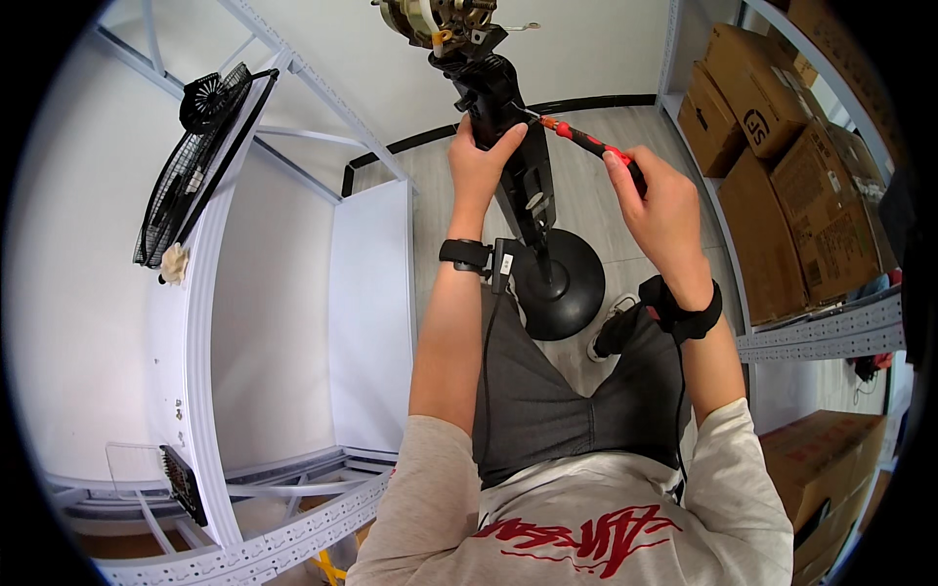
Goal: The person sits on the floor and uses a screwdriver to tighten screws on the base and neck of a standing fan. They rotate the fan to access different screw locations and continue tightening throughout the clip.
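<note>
A black stand column [523, 186] rises from a round black base [576, 293], with a brass-coloured motor assembly [435, 20] on its top. My left hand [481, 161] grips the column below its dark bracket. My right hand [653, 205] holds a red and black screwdriver [586, 139] by its handle, its shaft angled up to the left against the column, just above my left thumb; the exact contact of the tip is too small to make out.
A white metal rack [215, 420] stands at the left, carrying a black fan guard [186, 181] and a dark part [181, 485]. Cardboard boxes [811, 220] fill shelves [821, 337] on the right. My legs are under my forearms, close to the stand's base.
</note>
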A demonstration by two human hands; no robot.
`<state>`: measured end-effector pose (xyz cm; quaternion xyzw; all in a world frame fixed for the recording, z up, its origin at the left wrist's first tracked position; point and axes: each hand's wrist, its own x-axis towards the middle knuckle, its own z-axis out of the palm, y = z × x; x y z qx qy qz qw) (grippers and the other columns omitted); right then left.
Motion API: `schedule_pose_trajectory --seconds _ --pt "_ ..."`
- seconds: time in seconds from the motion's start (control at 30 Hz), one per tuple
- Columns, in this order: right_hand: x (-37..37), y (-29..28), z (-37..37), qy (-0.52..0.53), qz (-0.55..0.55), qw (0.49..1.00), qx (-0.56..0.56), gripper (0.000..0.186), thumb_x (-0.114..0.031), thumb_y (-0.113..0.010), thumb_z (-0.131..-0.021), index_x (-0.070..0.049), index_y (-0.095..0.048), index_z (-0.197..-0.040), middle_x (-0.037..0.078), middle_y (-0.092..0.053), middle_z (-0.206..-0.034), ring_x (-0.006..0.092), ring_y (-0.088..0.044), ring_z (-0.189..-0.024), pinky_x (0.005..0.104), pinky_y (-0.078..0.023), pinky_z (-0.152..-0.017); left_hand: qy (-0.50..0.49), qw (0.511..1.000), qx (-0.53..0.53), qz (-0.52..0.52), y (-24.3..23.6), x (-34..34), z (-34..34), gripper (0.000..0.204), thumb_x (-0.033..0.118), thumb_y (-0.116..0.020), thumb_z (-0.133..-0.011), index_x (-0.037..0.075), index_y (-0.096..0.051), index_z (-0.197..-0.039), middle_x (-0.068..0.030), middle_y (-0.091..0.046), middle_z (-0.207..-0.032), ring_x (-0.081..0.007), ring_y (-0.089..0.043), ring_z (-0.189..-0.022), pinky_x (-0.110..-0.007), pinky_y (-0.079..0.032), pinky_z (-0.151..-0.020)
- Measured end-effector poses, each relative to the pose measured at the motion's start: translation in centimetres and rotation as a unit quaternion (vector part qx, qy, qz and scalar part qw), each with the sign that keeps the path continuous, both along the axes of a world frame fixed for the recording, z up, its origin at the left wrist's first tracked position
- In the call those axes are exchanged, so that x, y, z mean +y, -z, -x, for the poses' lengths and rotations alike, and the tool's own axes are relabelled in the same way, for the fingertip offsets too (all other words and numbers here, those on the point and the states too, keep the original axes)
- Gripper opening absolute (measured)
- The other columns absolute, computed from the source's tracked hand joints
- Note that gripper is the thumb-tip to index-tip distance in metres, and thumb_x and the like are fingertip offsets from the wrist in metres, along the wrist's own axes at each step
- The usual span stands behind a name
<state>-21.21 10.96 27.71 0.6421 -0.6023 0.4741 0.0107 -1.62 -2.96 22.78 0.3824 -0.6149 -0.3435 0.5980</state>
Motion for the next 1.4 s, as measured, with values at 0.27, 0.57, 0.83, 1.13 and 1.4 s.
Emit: schedule_pose_trajectory --seconds 0.27,0.57,0.83,1.13,1.4 --pt "-0.2 0.7 -0.2 0.045 0.105 0.987 0.111 0.026 -0.030 -0.069 -0.093 -0.007 -0.059 -0.089 0.008 -0.062 -0.077 0.0297 -0.058 -0.058 0.0402 -0.045 -0.050 0.001 1.000 0.000 0.001 0.1 0.1 0.0 0.049 0.030 -0.084 -0.077 -0.001 -0.065 -0.109 -0.0073 -0.070 -0.098 -0.0158 -0.063 -0.088 -0.029 -0.049 -0.084" --pt "-0.5 0.6 0.2 0.025 0.027 0.998 0.041 0.031 -0.030 -0.066 -0.096 -0.005 -0.058 -0.081 0.011 -0.058 -0.066 0.0321 -0.055 -0.053 0.0402 -0.042 -0.048 0.003 1.000 0.003 -0.002 -0.1 0.2 0.2 0.049 0.030 -0.084 -0.077 -0.001 -0.065 -0.109 -0.0067 -0.070 -0.099 -0.0150 -0.062 -0.088 -0.028 -0.049 -0.084" --pt "0.0 0.5 -0.2 0.020 0.024 0.998 0.049 0.025 -0.027 -0.069 -0.093 -0.005 -0.060 -0.092 0.012 -0.061 -0.071 0.0323 -0.058 -0.057 0.0423 -0.044 -0.051 0.005 1.000 0.000 -0.004 -0.2 0.3 0.1 0.047 0.028 -0.084 -0.078 -0.001 -0.065 -0.109 -0.0062 -0.069 -0.099 -0.0143 -0.061 -0.088 -0.028 -0.049 -0.084" --pt "0.6 0.4 0.1 0.029 0.056 0.986 0.153 0.020 -0.022 -0.070 -0.092 -0.007 -0.057 -0.095 0.009 -0.057 -0.085 0.0296 -0.060 -0.065 0.0406 -0.047 -0.053 -0.002 1.000 -0.016 -0.008 -0.1 0.3 0.0 0.047 0.028 -0.084 -0.078 -0.001 -0.064 -0.109 -0.0066 -0.068 -0.100 -0.0146 -0.061 -0.089 -0.028 -0.049 -0.085" --pt "0.3 0.6 0.1 0.006 0.046 0.996 0.076 0.021 -0.027 -0.067 -0.095 -0.007 -0.060 -0.089 0.008 -0.057 -0.073 0.0296 -0.058 -0.059 0.0393 -0.045 -0.051 -0.007 1.000 0.000 0.000 0.1 0.1 0.2 0.047 0.030 -0.083 -0.077 -0.002 -0.065 -0.107 -0.0076 -0.071 -0.096 -0.0156 -0.063 -0.086 -0.029 -0.050 -0.082"
